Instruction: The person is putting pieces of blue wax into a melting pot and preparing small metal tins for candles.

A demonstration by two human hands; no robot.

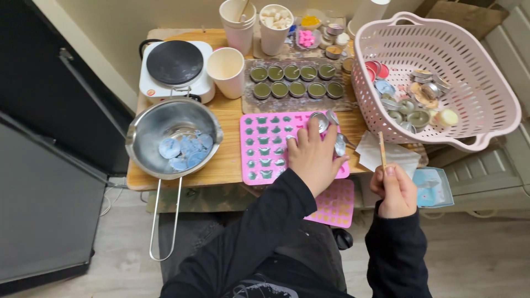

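Observation:
My left hand [312, 157] rests on the right part of a pink silicone mould [264, 144] whose cavities hold green wax. Its fingers touch several small empty metal tealight cups [326, 120] lying on the mould. My right hand [394, 190] is raised near the table's front right corner and pinches a thin wooden stick [381, 149] held upright. A white paper napkin [371, 150] lies just behind the stick.
A steel pan [172, 138] with pale blue wax discs sits left, its long handle over the edge. Behind are a hot plate [174, 63], paper cups [226, 69], filled green tealights [292, 81]. A pink basket [441, 72] of cups stands right. A second pink mould [334, 205] lies lower.

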